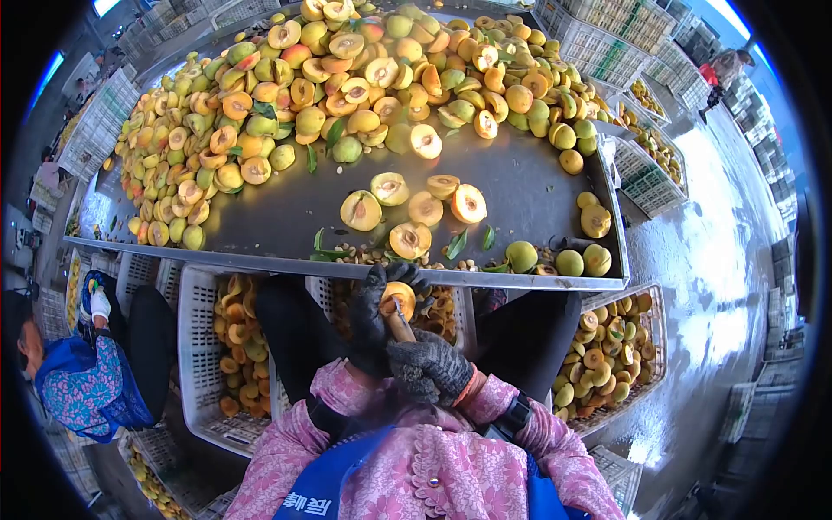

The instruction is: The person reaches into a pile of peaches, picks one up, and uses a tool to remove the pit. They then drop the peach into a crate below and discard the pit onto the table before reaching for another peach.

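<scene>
My left hand (371, 314), in a dark knit glove, is closed around a halved peach (399, 297) just in front of the table's near edge. My right hand (436, 366), in a grey glove, grips a small pitting tool (399, 328) by its pale handle. The tool's metal tip touches the cut face of the peach, at the pit hollow. Several peach halves (409, 240) lie close by on the metal table (494, 173), among leaves and loose pits. A large heap of peaches (347, 95), whole and halved, covers the table's far part.
Crates of peach halves stand at my left (201, 347) and right (663, 347), with another crate (459, 299) between my knees. A co-worker in a blue apron (82, 390) sits at the left. Stacked crates (598, 43) and wet floor (719, 260) lie to the right.
</scene>
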A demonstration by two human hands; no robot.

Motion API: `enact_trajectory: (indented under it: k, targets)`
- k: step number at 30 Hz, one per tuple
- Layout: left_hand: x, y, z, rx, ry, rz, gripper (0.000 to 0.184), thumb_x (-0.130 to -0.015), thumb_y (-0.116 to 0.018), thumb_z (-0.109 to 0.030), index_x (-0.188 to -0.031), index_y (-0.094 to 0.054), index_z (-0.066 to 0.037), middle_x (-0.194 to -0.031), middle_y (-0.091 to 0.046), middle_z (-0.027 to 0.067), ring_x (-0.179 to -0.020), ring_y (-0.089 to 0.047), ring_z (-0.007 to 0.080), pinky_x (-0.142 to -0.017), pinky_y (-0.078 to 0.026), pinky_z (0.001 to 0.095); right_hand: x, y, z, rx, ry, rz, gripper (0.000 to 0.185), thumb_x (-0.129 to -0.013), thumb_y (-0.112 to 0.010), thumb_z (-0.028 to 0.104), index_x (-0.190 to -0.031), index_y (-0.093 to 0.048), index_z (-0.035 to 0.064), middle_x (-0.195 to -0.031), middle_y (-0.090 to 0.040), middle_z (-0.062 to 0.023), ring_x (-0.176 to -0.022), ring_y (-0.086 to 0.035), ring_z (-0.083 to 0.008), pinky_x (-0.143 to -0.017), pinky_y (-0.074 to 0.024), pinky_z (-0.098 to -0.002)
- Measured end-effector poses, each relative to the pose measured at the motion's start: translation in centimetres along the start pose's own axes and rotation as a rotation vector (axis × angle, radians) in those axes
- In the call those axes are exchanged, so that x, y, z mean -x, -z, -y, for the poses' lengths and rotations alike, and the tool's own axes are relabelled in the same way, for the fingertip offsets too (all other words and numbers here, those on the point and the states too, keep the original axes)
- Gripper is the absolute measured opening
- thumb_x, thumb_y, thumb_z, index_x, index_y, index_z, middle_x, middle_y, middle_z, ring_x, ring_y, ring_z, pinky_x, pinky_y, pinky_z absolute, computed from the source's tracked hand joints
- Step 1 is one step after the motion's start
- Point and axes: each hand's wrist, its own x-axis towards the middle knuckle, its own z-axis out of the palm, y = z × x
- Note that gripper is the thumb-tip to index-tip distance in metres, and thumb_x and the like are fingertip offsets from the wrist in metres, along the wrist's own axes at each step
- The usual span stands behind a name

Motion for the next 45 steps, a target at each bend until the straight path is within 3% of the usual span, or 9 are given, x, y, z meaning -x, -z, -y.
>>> enact_trajectory:
  k: [5, 12, 14, 17, 19, 26, 32, 38, 45]
  targets:
    - [0.5, 0.5, 0.5, -0.63, -0.515, 0.085, 0.035, -0.091, -0.046, -0.02, -0.114, -0.049, 0.005, -0.108, -0.059, 0.0146, -0.1, -0.057, 0.0235, -0.092, -0.044, 0.0376, 0.3, -0.7, -0.5, -0.262, -0.01, 0.104, 0.013, -0.085, -0.06, 0.019, -0.087, -0.054, 0.0079, -0.059, -0.05, 0.0005, -0.04, -0.045, -0.009, -0.036, -0.0349, -0.0217]
    - [0.8, -0.9, -0.8, -0.659, -0.677, -0.081, 0.035, -0.092, -0.046, -0.027, -0.112, -0.05, 0.001, -0.103, -0.06, 0.0129, -0.096, -0.059, 0.0216, -0.083, -0.05, 0.0359, 2.3, -0.6, 0.5, -0.1, 0.056, 0.222, 0.014, -0.085, -0.06, 0.018, -0.092, -0.052, 0.0093, -0.062, -0.049, 0.0008, -0.044, -0.046, -0.0089, -0.038, -0.0348, -0.0207]
    - [1.0, -1.6, -4.9, 0.246, -0.053, -0.204, 0.035, -0.092, -0.045, -0.03, -0.107, -0.053, 0.0, -0.101, -0.061, 0.0127, -0.092, -0.06, 0.021, -0.078, -0.052, 0.0345, 3.0, -0.1, 1.1, 0.03, 0.087, 0.179, 0.015, -0.084, -0.059, 0.017, -0.094, -0.052, 0.0082, -0.064, -0.049, 0.0009, -0.047, -0.046, -0.0074, -0.04, -0.0345, -0.0201]
    - [2.0, 4.4, -8.3, -0.772, -0.717, -0.184, 0.038, -0.082, -0.055, 0.003, -0.118, -0.043, 0.004, -0.113, -0.052, 0.0179, -0.1, -0.056, 0.0253, -0.088, -0.047, 0.0374, 2.2, 2.5, 0.8, 0.351, 0.113, 0.048, 0.019, -0.085, -0.058, 0.018, -0.096, -0.052, 0.0039, -0.07, -0.052, -0.0012, -0.055, -0.048, -0.009, -0.047, -0.0391, -0.0236]
    - [3.1, 8.7, -12.1, -1.29, -1.011, -0.403, 0.031, -0.086, -0.049, -0.007, -0.115, -0.049, 0.003, -0.107, -0.057, 0.0161, -0.097, -0.058, 0.0254, -0.086, -0.047, 0.0354, 0.7, 4.2, -0.2, 0.779, 0.232, -0.145, 0.02, -0.086, -0.058, 0.021, -0.094, -0.051, 0.0043, -0.066, -0.052, -0.0017, -0.049, -0.048, -0.0093, -0.042, -0.0385, -0.0232]
    - [2.3, 18.2, -15.6, -1.265, -0.43, -0.709, 0.03, -0.081, -0.059, -0.008, -0.109, -0.057, 0.002, -0.1, -0.062, 0.0118, -0.093, -0.059, 0.0202, -0.085, -0.045, 0.0289, -1.6, 9.1, -1.7, 1.367, 0.258, -0.212, 0.021, -0.086, -0.056, 0.018, -0.101, -0.05, 0.0039, -0.07, -0.054, -0.008, -0.057, -0.051, -0.0205, -0.052, -0.0433, -0.0323]
    - [-6.2, 6.3, -13.3, -1.162, -0.479, -0.166, 0.04, -0.076, -0.067, -0.016, -0.11, -0.056, 0.002, -0.101, -0.062, 0.0143, -0.095, -0.059, 0.0193, -0.084, -0.046, 0.0295, -3.2, 12.4, -3.1, 1.764, -0.159, -0.078, 0.024, -0.084, -0.055, 0.016, -0.104, -0.05, 0.004, -0.075, -0.059, -0.0166, -0.069, -0.059, -0.0342, -0.06, -0.0462, -0.0396]
    - [-13.9, 2.9, -5.7, -1.481, -0.33, 0.026, 0.048, -0.069, -0.075, -0.024, -0.108, -0.058, -0.001, -0.103, -0.062, 0.0172, -0.089, -0.061, 0.0211, -0.081, -0.047, 0.035, -0.6, 9.3, 0.2, 1.675, 0.148, -0.149, 0.027, -0.085, -0.055, 0.018, -0.106, -0.051, 0.0018, -0.078, -0.061, -0.0168, -0.078, -0.062, -0.0331, -0.066, -0.0469, -0.0396]
    - [-10.2, 1.1, -5.5, -0.85, -0.271, 0.17, 0.046, -0.062, -0.081, -0.013, -0.1, -0.058, -0.002, -0.095, -0.063, 0.0096, -0.082, -0.059, 0.0149, -0.076, -0.049, 0.0309, 0.8, 7.7, 3.1, 0.883, 0.561, -0.236, 0.021, -0.084, -0.057, 0.008, -0.104, -0.052, 0.0046, -0.076, -0.052, -0.0004, -0.068, -0.053, -0.0141, -0.061, -0.046, -0.0288]
